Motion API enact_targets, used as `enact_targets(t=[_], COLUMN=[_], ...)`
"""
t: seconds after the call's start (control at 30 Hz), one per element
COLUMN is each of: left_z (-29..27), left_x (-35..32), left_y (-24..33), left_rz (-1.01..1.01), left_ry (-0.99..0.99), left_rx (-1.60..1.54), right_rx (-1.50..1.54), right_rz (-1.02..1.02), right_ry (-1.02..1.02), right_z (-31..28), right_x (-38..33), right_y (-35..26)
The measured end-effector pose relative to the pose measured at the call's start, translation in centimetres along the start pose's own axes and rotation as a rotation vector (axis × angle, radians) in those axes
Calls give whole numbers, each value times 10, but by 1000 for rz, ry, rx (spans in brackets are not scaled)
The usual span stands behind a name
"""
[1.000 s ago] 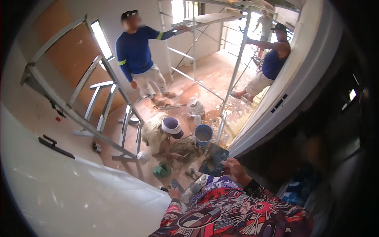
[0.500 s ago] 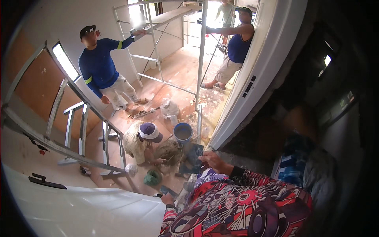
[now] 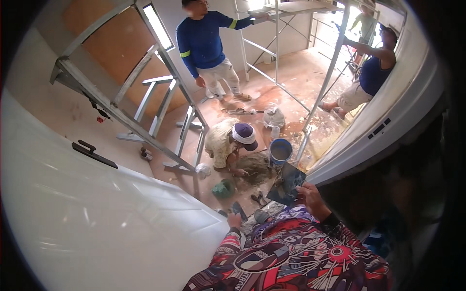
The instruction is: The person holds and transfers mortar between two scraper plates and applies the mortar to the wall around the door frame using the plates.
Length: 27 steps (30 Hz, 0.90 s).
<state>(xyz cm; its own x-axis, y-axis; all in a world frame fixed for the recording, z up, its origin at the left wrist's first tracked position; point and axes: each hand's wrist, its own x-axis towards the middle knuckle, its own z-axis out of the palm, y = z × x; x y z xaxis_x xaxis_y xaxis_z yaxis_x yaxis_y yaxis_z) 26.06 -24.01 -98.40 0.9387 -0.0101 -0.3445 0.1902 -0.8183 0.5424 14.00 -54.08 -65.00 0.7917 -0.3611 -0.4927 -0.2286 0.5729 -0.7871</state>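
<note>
My right hand [image 3: 313, 198] grips the edge of a dark, square, flat plate [image 3: 287, 188], with some greyish smears on its face. The plate is held out in front of me at a tilt, just nearer than a blue bucket [image 3: 280, 151]. Lower and to the left, my left hand [image 3: 234, 221] is closed around a small dark flat-bladed tool [image 3: 239, 211], possibly a putty knife, blade pointing away. Beyond both hands a co-worker [image 3: 228, 143] in a purple cap crouches with one hand at a grey mound of wet mix [image 3: 256, 169] on the floor.
A white door [image 3: 121, 194] with a black handle fills the left side close by. Behind it stands a metal ladder [image 3: 145, 126]. A green bag [image 3: 223, 188] lies on the floor. Farther off are scaffolding [image 3: 277, 48], a co-worker in blue [image 3: 201, 41] and another by the door frame [image 3: 374, 72].
My view has swung left, so the room sits farther right in the picture. Both hands keep hold of their things; the plate now appears more slanted.
</note>
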Motion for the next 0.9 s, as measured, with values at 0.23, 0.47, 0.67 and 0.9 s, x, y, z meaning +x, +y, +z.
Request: enact_targets(t=[0.23,0.47,0.67,0.9], left_z=[-19,-122,-276,-449], left_x=[-7,-30,-87,-129], left_y=[22,147,284,375], left_rz=[278,697,1074,831], left_ry=[10,436,1015,1704], left_rx=[54,-87,-49,-90], right_rx=[-40,-95,123,126], right_rz=[-12,-104,-196,-350], right_ry=[-54,-195,-454,-848], right_z=[-5,-3,14,101], right_x=[0,1,-22,15], right_y=[2,-17,-128,-262])
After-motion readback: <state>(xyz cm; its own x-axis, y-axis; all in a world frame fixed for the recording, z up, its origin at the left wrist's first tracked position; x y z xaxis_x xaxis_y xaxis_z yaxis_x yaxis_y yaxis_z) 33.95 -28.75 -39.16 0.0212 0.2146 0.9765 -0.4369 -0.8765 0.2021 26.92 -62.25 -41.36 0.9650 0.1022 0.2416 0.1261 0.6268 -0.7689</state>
